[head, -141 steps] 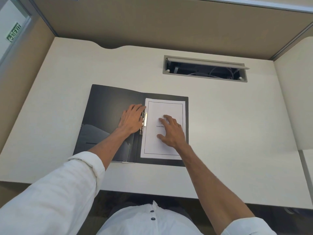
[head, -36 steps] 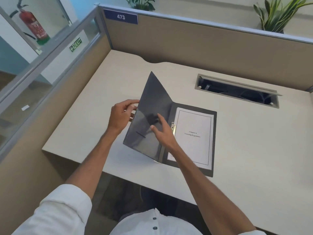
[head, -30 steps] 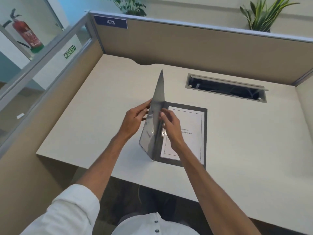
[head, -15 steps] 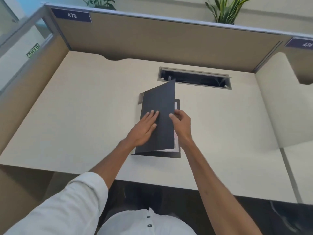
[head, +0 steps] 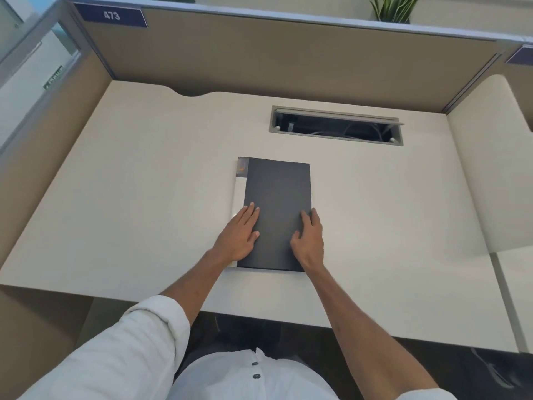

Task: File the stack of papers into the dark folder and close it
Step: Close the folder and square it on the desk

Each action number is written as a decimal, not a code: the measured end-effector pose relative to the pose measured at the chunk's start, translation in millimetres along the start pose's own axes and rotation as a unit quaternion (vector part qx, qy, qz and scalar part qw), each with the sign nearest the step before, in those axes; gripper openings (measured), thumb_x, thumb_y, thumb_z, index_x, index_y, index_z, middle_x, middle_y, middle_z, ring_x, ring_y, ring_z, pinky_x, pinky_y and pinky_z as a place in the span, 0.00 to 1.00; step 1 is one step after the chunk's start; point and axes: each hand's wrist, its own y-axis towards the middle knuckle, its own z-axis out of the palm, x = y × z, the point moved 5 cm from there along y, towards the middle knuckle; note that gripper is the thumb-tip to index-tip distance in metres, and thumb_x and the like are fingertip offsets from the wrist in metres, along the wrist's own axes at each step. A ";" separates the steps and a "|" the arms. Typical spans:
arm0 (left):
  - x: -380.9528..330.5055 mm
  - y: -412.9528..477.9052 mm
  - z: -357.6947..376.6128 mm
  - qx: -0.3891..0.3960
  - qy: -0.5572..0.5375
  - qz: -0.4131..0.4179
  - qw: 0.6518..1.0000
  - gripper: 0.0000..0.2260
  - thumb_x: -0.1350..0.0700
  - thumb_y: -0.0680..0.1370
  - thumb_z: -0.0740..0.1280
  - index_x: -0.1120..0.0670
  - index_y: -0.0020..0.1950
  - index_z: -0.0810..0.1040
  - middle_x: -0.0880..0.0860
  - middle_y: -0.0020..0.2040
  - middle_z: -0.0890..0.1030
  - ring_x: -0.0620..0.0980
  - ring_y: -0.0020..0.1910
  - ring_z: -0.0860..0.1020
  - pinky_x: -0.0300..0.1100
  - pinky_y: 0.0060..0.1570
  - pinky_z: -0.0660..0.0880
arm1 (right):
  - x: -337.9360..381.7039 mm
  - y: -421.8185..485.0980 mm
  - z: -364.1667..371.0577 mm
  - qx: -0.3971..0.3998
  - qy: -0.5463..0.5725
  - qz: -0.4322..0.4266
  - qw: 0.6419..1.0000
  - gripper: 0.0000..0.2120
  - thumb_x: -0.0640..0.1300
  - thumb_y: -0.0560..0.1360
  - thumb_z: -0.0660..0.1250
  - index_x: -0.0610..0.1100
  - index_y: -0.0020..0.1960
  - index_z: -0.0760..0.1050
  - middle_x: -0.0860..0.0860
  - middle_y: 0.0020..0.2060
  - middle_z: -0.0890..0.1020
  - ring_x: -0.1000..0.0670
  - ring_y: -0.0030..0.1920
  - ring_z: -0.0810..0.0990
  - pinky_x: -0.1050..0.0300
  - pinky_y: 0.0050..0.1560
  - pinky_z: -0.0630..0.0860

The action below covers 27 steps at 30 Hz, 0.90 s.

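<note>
The dark folder lies closed and flat on the cream desk, its pale spine strip along the left side. The papers are hidden inside it. My left hand rests flat on the folder's lower left, fingers spread over the spine edge. My right hand lies flat on the lower right corner of the cover. Neither hand grips anything.
A grey cable hatch stands open in the desk behind the folder. Brown partition walls close off the back and left. A white side panel rises at the right. A plant sits beyond the partition.
The front cover swung over from the left and came down flat on the papers. Both hands moved onto the closed cover and press on it.
</note>
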 end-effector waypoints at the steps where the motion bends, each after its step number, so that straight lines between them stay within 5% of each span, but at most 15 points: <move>1: 0.3 0.6 1.5 0.000 0.009 0.001 1.000 0.30 0.51 0.92 0.55 0.56 0.91 0.47 0.54 0.92 0.45 0.53 0.92 0.45 0.46 0.91 0.46 | -0.8 0.2 3.3 0.003 -0.042 -0.017 0.999 0.30 0.37 0.85 0.61 0.43 0.86 0.64 0.47 0.89 0.54 0.45 0.90 0.56 0.48 0.89 0.60; 5: 4.5 1.3 2.4 -0.015 0.029 0.000 0.999 0.31 0.52 0.91 0.58 0.54 0.91 0.48 0.53 0.92 0.45 0.54 0.92 0.45 0.47 0.91 0.48 | -2.9 3.1 12.4 0.018 -0.146 -0.051 0.988 0.30 0.40 0.86 0.58 0.43 0.88 0.59 0.47 0.90 0.51 0.46 0.91 0.51 0.48 0.91 0.50; 12: 22.5 -5.6 -2.8 -0.056 -0.072 -0.108 0.990 0.34 0.49 0.89 0.63 0.51 0.91 0.50 0.52 0.92 0.46 0.56 0.91 0.51 0.55 0.88 0.61 | -3.7 4.8 11.5 0.014 -0.158 -0.087 0.984 0.32 0.43 0.88 0.59 0.44 0.90 0.55 0.48 0.90 0.50 0.48 0.91 0.51 0.49 0.91 0.51; 19: 24.0 -0.4 -7.7 -0.112 -0.216 -0.221 0.945 0.35 0.56 0.85 0.70 0.58 0.89 0.57 0.59 0.85 0.65 0.62 0.85 0.64 0.56 0.81 0.68 | -6.1 4.7 19.1 0.035 -0.086 -0.031 0.995 0.34 0.51 0.89 0.60 0.42 0.90 0.51 0.48 0.90 0.47 0.46 0.91 0.46 0.49 0.91 0.54; 27: 32.8 -5.1 -3.4 -0.074 -0.134 -0.167 0.974 0.38 0.54 0.88 0.65 0.54 0.91 0.44 0.59 0.90 0.51 0.61 0.90 0.53 0.57 0.87 0.62 | 3.5 10.7 36.7 0.068 -0.167 -0.079 0.981 0.36 0.55 0.91 0.53 0.40 0.91 0.43 0.46 0.90 0.42 0.46 0.91 0.42 0.49 0.91 0.49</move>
